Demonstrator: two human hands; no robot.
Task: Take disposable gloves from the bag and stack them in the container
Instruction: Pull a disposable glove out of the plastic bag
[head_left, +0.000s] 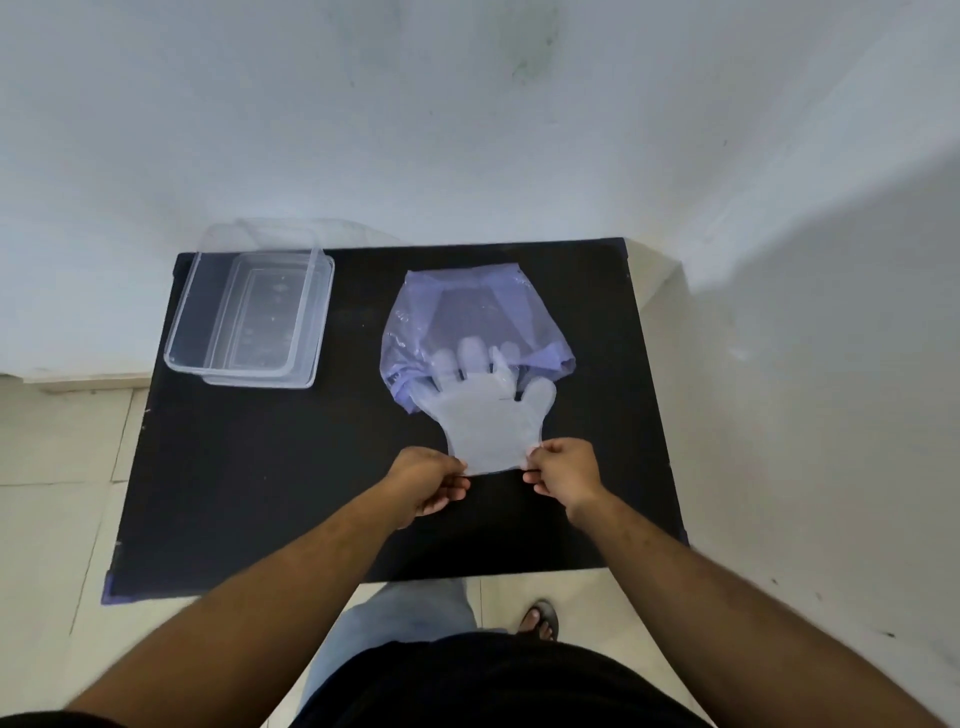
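Between the two hands, a clear glove (491, 423) is lying flat on the black table (260, 493), its fingers tucked inside the mouth of the purple bag (467, 317) just beyond. The left hand (428, 480) is pinching the cuff's left corner and the right hand (563, 470) is pinching its right corner. Far left of the left hand, the container (249, 317) is sitting well apart.

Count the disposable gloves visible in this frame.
1: the glove, cuff pinched between left hand and right hand, fingers still inside the purple bag. More may be hidden in the bag.
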